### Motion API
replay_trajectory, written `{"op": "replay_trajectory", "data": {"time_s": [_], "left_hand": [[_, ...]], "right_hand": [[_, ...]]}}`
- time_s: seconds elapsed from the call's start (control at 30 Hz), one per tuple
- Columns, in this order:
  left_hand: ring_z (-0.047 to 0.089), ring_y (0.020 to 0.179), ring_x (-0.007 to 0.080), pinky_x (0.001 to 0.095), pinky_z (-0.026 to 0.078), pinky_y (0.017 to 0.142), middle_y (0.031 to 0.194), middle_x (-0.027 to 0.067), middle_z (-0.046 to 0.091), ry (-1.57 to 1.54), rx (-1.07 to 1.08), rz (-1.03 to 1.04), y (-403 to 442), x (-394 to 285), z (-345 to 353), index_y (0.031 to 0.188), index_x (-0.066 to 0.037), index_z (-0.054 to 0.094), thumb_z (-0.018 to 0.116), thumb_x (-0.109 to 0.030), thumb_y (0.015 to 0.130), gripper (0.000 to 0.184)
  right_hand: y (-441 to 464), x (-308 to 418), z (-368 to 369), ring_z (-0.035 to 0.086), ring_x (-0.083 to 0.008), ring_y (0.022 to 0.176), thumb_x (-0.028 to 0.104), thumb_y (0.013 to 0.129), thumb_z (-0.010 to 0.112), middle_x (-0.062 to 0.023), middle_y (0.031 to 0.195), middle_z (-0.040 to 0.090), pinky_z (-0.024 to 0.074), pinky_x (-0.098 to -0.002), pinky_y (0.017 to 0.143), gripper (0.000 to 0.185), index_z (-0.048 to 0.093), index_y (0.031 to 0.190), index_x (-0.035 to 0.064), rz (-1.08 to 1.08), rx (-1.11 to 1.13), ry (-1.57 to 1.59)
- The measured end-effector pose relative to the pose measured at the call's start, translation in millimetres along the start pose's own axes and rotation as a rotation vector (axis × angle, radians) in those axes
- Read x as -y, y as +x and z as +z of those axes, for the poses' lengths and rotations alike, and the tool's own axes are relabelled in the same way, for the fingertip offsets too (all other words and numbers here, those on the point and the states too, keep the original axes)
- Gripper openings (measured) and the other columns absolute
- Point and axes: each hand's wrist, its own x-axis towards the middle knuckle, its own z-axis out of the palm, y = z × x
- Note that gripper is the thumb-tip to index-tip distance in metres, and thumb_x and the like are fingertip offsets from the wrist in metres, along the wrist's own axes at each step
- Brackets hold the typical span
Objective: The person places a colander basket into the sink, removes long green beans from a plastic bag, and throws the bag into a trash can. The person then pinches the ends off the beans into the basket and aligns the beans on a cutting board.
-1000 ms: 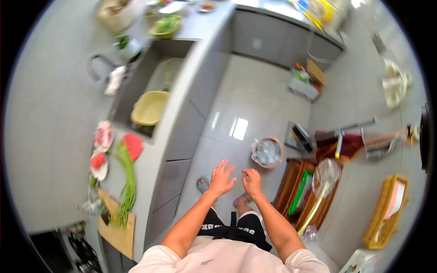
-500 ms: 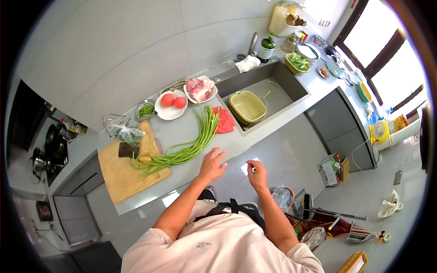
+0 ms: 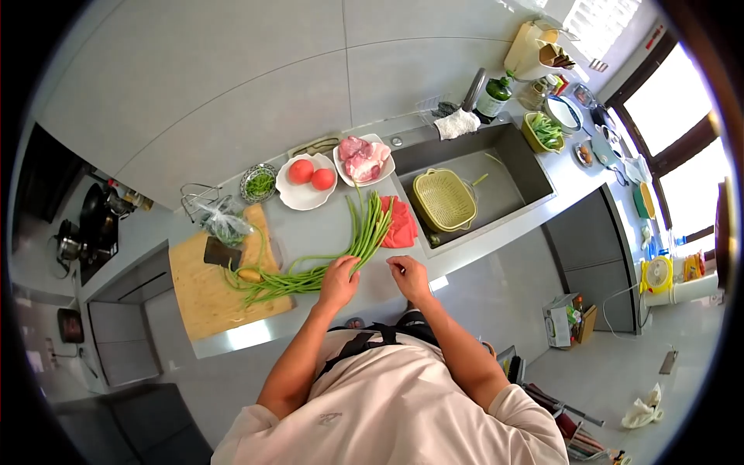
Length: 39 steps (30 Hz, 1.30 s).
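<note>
A long bundle of green yardlong beans (image 3: pixel 370 225) curves over the counter, its lower end resting on the wooden cutting board (image 3: pixel 194 310). My left hand (image 3: pixel 338 285) is at the near side of the bundle, fingers closed against the beans; part of the grip is hidden. To its right, my right hand (image 3: pixel 409 279) hovers by the counter's front edge with curled fingers and nothing visible in them. A red cloth or bag (image 3: pixel 399 223) lies beside the beans, just beyond the right hand.
Behind the beans stand a plate of raw meat (image 3: pixel 364 159), a white dish (image 3: pixel 301 198) with two tomatoes and a bowl of chopped greens (image 3: pixel 259 183). A dark knife blade (image 3: pixel 222 253) lies on the board. The sink (image 3: pixel 521 180) holds a yellow-green colander (image 3: pixel 444 200).
My left hand has reached forward from open air to the beans, its fingers closing. My right hand has also come closer to the counter. The view has shifted slightly.
</note>
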Motion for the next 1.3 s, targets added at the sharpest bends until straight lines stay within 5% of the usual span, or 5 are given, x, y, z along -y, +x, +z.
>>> {"op": "replay_trajectory", "data": {"time_s": [0.17, 0.37, 0.77, 1.07, 1.3], "left_hand": [[0.059, 0.12, 0.0414, 0.05, 0.047, 0.105, 0.128, 0.0193, 0.064, 0.249, -0.181, -0.11, 48, -22, 39, 0.137, 0.0, 0.057, 0.083, -0.017, 0.079, 0.067], [0.059, 0.118, 0.039, 0.0532, 0.048, 0.1, 0.124, 0.0194, 0.064, 0.487, 0.012, -0.461, 74, -21, 67, 0.143, 0.0, 0.047, 0.088, -0.027, 0.07, 0.088], [0.059, 0.113, 0.039, 0.0497, 0.051, 0.096, 0.118, 0.0147, 0.064, 0.446, 0.068, -0.421, 76, 1, 75, 0.125, -0.006, 0.063, 0.083, -0.02, 0.073, 0.057], [0.059, 0.108, 0.0354, 0.0467, 0.051, 0.091, 0.116, 0.0102, 0.066, 0.157, -0.304, -0.173, 70, -9, 76, 0.113, -0.008, 0.074, 0.08, -0.015, 0.085, 0.03], [0.066, 0.075, 0.0316, 0.0401, 0.053, 0.068, 0.093, 0.0143, 0.07, -0.211, -0.235, -0.128, 92, -62, 56, 0.117, -0.005, 0.072, 0.072, -0.015, 0.096, 0.023]], "right_hand": [[49, -21, -33, 0.073, -0.0277, 0.079, 0.007, 0.089, 0.071, -0.016, 0.096, 0.076, 0.0583, -0.0374, 0.074, 0.018, 0.077, 0.106, 0.004, -0.013, 0.13, -0.033], [109, -40, -62, 0.073, -0.0306, 0.081, 0.004, 0.088, 0.069, -0.0178, 0.094, 0.075, 0.0586, -0.038, 0.076, 0.019, 0.077, 0.105, 0.0034, -0.106, 0.338, 0.005], [135, -59, -62, 0.074, -0.0345, 0.086, 0.007, 0.088, 0.067, -0.0171, 0.095, 0.075, 0.0587, -0.041, 0.078, 0.018, 0.075, 0.104, 0.0052, -0.061, 0.463, 0.092], [122, -33, -79, 0.074, -0.0307, 0.08, 0.007, 0.088, 0.07, -0.0181, 0.097, 0.076, 0.0587, -0.0386, 0.076, 0.02, 0.077, 0.107, 0.0035, -0.01, 0.326, 0.027], [112, 1, -87, 0.068, -0.0246, 0.075, 0.008, 0.092, 0.072, -0.0142, 0.095, 0.072, 0.0555, -0.0328, 0.071, 0.023, 0.075, 0.115, 0.0042, 0.007, 0.183, 0.082]]}}
